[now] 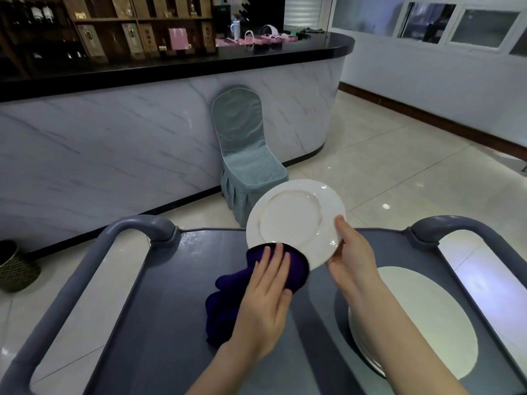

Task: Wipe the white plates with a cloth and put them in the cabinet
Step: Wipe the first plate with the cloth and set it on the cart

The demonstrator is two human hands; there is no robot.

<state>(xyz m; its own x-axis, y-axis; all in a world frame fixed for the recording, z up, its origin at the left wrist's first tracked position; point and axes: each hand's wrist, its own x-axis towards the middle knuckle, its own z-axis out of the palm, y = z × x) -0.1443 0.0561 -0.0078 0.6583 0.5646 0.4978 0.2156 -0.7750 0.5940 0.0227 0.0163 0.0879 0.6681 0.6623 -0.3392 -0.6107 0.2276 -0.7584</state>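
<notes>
**Plate in hand, cloth at its near rim, over the cart top**

1. White plate (291, 215): one, round, broad-rimmed. Held off the surface and tilted, face toward the camera, above the far edge of the cart (159, 323) top, a little right of the middle. Its near rim is covered by the cloth.

2. Right hand (353, 258): grasping the white plate at its right rim, thumb laid on the face and the other fingers hidden behind.

3. Purple cloth (225, 297): dark and bunched. Its upper part is folded over the plate's near rim. The rest hangs in loose folds over the middle of the cart top; I cannot tell whether it touches the surface.

4. Left hand (265, 297): flat on the purple cloth with fingers straight and close together, pressing it against the plate's near rim. It is not curled round anything.

5. Stack of white plates (422, 317): resting on the cart top by the right edge, toward the near right corner. The right forearm crosses in front of its left side.

6. Cart: grey, flat top with a raised lip. A looped handle rail runs along the left edge and another along the right edge.

7. Surroundings: a chair (242, 143) in a grey-blue cover stands on the tiled floor beyond the far edge, its back to a marble-fronted counter (114, 138) with a black top. A woven basket (14, 269) sits on the floor at far left.
</notes>
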